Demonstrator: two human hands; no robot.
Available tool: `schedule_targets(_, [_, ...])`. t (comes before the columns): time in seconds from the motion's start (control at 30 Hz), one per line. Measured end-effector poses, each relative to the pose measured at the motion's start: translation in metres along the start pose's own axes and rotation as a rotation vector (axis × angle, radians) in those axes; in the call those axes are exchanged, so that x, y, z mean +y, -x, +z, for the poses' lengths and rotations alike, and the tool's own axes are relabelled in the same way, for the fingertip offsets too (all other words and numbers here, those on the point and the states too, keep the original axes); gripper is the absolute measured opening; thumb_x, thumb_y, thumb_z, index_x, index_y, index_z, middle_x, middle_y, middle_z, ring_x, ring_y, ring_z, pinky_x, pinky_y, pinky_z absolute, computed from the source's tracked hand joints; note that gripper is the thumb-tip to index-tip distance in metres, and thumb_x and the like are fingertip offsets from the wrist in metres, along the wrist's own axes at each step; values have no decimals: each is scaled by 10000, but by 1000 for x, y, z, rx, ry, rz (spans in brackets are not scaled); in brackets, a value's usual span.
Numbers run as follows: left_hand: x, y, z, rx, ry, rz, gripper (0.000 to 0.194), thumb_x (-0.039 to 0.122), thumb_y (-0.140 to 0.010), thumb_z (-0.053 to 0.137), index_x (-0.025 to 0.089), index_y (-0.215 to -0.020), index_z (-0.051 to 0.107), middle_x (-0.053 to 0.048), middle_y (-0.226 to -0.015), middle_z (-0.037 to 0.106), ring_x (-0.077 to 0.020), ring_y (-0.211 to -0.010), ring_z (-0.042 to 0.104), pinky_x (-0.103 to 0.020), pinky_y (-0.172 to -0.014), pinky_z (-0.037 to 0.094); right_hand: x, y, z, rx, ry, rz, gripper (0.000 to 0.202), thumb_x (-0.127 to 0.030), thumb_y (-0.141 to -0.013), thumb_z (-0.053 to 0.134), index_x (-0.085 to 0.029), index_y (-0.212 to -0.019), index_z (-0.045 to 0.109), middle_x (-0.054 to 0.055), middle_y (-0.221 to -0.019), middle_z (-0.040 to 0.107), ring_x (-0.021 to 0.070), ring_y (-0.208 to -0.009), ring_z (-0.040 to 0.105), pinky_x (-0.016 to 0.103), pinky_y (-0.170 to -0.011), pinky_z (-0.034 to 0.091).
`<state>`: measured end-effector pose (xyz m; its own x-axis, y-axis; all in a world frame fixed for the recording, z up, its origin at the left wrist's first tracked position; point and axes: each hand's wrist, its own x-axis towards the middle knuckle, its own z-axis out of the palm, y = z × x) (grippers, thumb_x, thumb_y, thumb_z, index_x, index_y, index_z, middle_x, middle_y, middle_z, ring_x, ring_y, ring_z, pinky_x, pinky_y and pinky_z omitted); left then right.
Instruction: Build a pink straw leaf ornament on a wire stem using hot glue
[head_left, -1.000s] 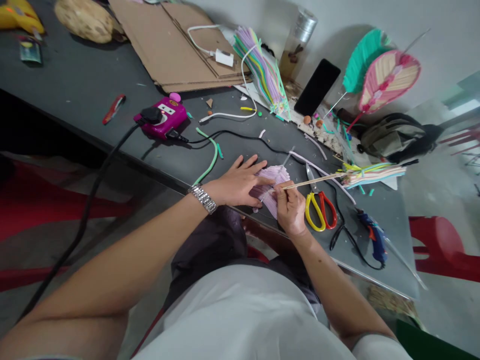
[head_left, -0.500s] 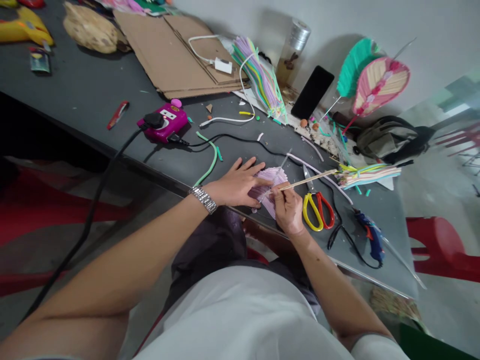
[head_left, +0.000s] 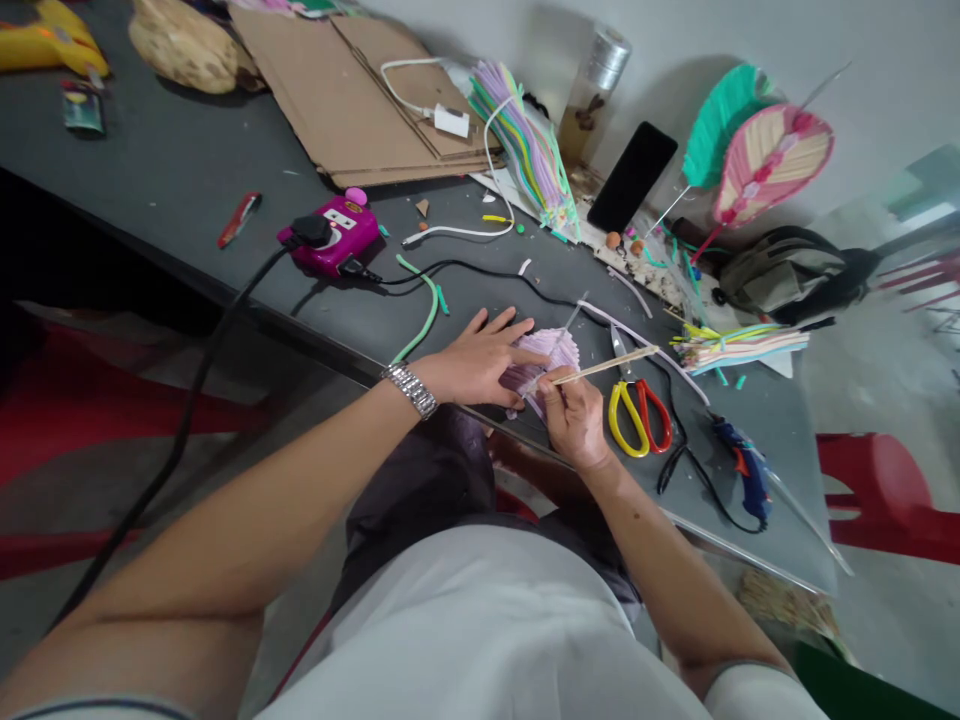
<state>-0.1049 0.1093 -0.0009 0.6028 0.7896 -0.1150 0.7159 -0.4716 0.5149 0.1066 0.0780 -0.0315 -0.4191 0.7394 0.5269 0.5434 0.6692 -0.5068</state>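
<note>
A pale purple, ribbed, leaf-shaped piece (head_left: 566, 346) lies at the table's near edge, a thin grey stem along its middle. Spread out over its left part, my left hand (head_left: 480, 362) presses it down with fingers apart. My right hand (head_left: 577, 418) pinches a thin wooden stick (head_left: 616, 363) between thumb and fingers, over the piece's right side. The stick's near end is by my left fingertips; whether it touches the piece I cannot tell. Just right of my right hand rest scissors (head_left: 640, 418) with one yellow and one red handle.
A blue glue gun (head_left: 742, 470) lies right, its black cord crossing the table. A purple power socket (head_left: 334, 238), green pipe cleaner (head_left: 429, 318) and red cutter (head_left: 240, 219) are left. Behind are cardboard (head_left: 360, 110), bundled pipe cleaners (head_left: 525, 150), a phone (head_left: 632, 178) and finished leaf shapes (head_left: 776, 165).
The wooden stick's far end has shifted slightly left and down as my right hand tilts it. My left hand stays pressed on the purple piece. The whole view has shifted a little.
</note>
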Motion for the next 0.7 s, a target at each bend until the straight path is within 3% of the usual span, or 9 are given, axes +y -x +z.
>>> schedule_targets(0.7, [-4, -1, 4, 12, -3, 1, 753, 487, -815, 798, 384, -1506, 518, -92, -1747, 186, -409, -1609, 60, -681, -1242, 41, 0, 0, -1, -27, -68, 7, 259, -321, -1054, 481, -231, -879, 649, 25, -794, 722, 170, -725, 680, 299, -720, 518])
